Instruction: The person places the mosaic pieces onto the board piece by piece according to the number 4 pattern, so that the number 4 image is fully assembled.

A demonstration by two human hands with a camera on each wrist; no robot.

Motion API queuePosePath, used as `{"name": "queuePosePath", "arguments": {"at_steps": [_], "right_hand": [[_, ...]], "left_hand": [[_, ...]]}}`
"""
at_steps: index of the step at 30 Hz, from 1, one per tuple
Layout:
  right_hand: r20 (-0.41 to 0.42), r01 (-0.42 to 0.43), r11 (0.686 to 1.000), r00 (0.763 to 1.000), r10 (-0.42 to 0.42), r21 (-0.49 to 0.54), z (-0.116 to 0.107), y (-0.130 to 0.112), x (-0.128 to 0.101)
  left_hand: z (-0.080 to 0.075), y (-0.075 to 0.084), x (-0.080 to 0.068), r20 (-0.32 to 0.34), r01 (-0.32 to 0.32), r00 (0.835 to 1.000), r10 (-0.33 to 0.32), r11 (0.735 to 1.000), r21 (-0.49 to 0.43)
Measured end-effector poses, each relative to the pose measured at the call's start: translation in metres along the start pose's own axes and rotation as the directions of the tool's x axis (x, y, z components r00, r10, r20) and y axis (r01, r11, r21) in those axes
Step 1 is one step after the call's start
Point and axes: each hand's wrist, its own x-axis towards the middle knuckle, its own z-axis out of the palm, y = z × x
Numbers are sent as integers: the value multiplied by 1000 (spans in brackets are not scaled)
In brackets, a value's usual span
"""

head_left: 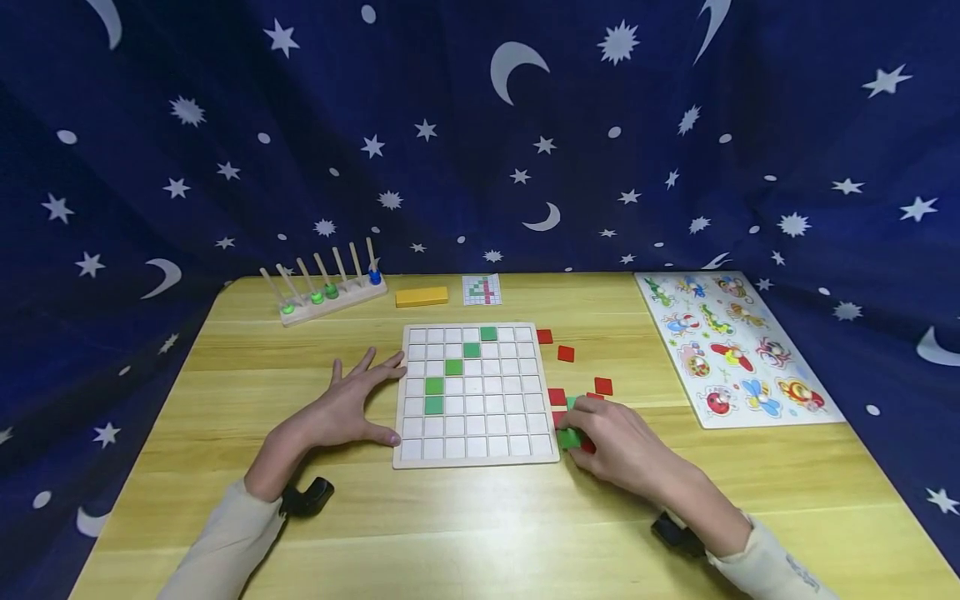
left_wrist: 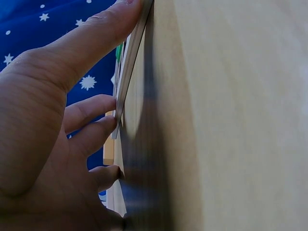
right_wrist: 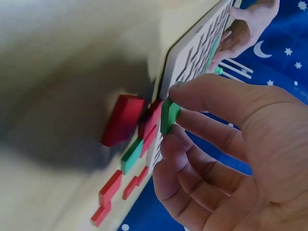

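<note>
A white grid board (head_left: 475, 393) lies in the middle of the wooden table, with several green tiles (head_left: 434, 386) set in a diagonal line. My left hand (head_left: 351, 407) lies flat on the table with straight fingers touching the board's left edge (left_wrist: 126, 77). My right hand (head_left: 611, 442) pinches a green tile (head_left: 569, 437) (right_wrist: 169, 115) between thumb and fingers, just off the board's lower right corner. Loose red tiles (head_left: 566, 353) (right_wrist: 122, 119) and another green tile (right_wrist: 131, 155) lie beside it.
At the back stand a wooden peg rack (head_left: 330, 287) with green and blue beads, a yellow block (head_left: 422, 297) and a small pattern card (head_left: 482, 289). An animal peg puzzle (head_left: 731, 346) lies at the right. A dark star-patterned cloth surrounds the table.
</note>
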Motion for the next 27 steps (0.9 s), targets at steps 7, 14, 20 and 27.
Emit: {"name": "queuePosePath", "arguments": {"at_steps": [7, 14, 20, 27], "right_hand": [[-44, 67, 997, 997, -65, 34, 1, -10, 18], [-72, 120, 991, 991, -116, 63, 10, -21, 43], [-58, 150, 986, 988, -145, 78, 17, -30, 63], [-13, 166, 981, 986, -166, 97, 24, -40, 86]], "left_hand": [[0, 0, 0, 6, 13, 1000, -13, 1000, 0], [0, 1, 1, 14, 18, 1000, -18, 1000, -9], [0, 1, 0, 16, 14, 1000, -14, 1000, -2], [0, 0, 0, 11, 17, 1000, -17, 1000, -1]]}}
